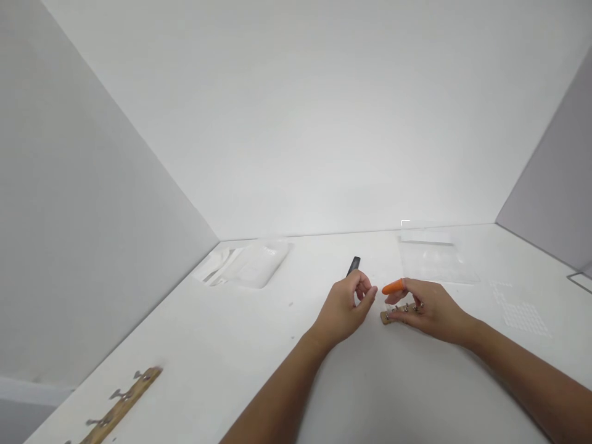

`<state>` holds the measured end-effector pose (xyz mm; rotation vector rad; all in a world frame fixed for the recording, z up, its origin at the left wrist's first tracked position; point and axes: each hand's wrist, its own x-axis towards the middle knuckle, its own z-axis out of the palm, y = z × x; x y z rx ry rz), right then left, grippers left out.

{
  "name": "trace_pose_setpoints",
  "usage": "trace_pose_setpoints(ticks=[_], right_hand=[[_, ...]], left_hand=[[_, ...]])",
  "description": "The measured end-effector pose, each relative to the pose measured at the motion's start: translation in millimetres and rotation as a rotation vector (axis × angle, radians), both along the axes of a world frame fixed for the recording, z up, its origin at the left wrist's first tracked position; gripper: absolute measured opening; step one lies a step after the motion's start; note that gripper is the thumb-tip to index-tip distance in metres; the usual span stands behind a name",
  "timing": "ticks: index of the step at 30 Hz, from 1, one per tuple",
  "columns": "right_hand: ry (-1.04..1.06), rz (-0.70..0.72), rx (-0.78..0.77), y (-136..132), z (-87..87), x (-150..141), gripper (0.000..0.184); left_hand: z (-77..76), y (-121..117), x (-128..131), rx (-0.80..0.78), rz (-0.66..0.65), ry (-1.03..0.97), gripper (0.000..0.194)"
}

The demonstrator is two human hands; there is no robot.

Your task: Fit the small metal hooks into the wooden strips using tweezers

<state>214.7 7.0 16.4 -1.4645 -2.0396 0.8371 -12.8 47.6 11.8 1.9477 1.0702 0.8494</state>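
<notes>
My left hand point(346, 308) is curled in a pinch and holds a thin dark tool point(353, 266) that sticks up and away from it. My right hand point(428, 306) wears an orange finger cot point(393, 287) on the forefinger. Its fingers lie over a short wooden strip with several metal hooks point(401, 312), pressing it onto the white table. The two hands are a few centimetres apart near the middle of the table.
A second, longer wooden strip with metal hooks point(121, 401) lies at the front left edge. Clear plastic bags point(250, 264) sit at the back left. A clear plastic tray point(435, 259) stands at the back right, with a sheet of small white dots point(520, 311) beside it.
</notes>
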Motion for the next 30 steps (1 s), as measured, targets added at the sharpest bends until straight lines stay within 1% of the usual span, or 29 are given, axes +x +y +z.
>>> trace_pose_setpoints(ticks=[3,5,12,20,25,30], right_hand=[[0.018,-0.011,-0.01,0.6,-2.7,-0.6,0.039],[0.033,-0.007,-0.021,0.9,-3.8,-1.0,0.038],[0.026,0.015,-0.009,2.6,-7.1,-0.7,0.037],[-0.027,0.017,0.038,3.3,-6.9,-0.9,0.035],[-0.051,0.034,0.078,3.5,-8.4,-0.2,0.03],[-0.041,0.048,0.072,4.4,-10.4,0.7,0.028]], left_hand=[[0.2,0.1,-1.3,0.097,-0.025,0.093,0.019],[1.0,-0.7,-1.6,0.117,-0.051,0.121,0.019],[0.9,-1.9,-1.9,0.153,-0.125,0.131,0.014],[-3.5,-0.2,-1.8,0.169,-0.148,0.09,0.007],[-4.8,-0.9,-1.7,0.154,-0.163,0.089,0.006],[-6.9,-1.4,-1.3,0.166,-0.176,0.086,0.011]])
